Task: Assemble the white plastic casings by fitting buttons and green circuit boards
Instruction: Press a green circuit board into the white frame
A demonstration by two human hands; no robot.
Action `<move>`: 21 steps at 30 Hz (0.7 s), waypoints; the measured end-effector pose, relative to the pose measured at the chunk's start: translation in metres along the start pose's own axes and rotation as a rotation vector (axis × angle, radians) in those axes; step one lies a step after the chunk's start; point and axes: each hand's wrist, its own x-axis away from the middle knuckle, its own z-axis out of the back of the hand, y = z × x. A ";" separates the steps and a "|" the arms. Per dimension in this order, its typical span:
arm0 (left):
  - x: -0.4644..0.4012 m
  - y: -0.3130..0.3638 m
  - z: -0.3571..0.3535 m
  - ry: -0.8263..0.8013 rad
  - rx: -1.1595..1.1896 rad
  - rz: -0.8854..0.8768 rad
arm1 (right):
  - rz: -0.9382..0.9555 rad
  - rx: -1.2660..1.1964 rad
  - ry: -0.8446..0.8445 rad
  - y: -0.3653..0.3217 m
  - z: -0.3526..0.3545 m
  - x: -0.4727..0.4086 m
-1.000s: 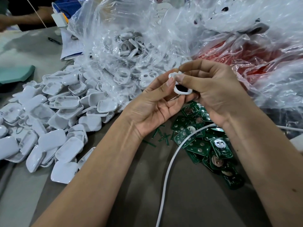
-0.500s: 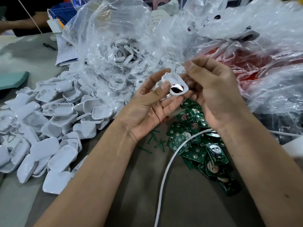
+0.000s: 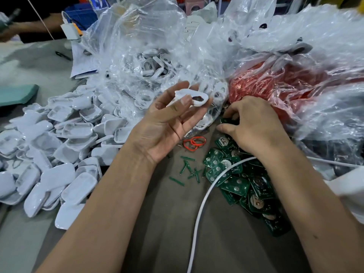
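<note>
The left hand (image 3: 167, 123) pinches a light, stiff white casing (image 3: 194, 97) by its edge, while the right hand (image 3: 254, 125) picks a thin green board (image 3: 228, 121).

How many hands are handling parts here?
2: left hand holds a white plastic casing up; right hand reaches into the green circuit boards.

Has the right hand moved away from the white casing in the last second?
Yes. The right hand left the casing and dropped to the pile of green circuit boards.
</note>
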 end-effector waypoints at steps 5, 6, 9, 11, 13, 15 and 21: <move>0.000 -0.001 0.001 0.045 -0.077 -0.032 | 0.053 -0.041 0.065 0.000 0.001 0.001; 0.000 -0.001 0.000 0.040 -0.103 -0.039 | 0.070 -0.075 0.082 -0.001 0.001 0.001; 0.000 -0.002 -0.001 0.020 -0.160 -0.053 | 0.078 -0.311 0.177 -0.001 0.004 0.001; -0.001 -0.002 -0.001 0.010 -0.181 -0.065 | 0.068 -0.585 0.184 -0.003 0.008 0.001; -0.001 -0.003 0.000 -0.005 -0.216 -0.075 | 0.068 -0.825 0.123 -0.004 0.012 0.002; -0.001 -0.004 0.000 -0.011 -0.264 -0.075 | 0.144 -0.822 0.062 -0.003 0.014 0.002; -0.003 -0.004 0.000 0.015 -0.285 -0.076 | 0.321 -0.586 -0.070 -0.005 0.016 0.004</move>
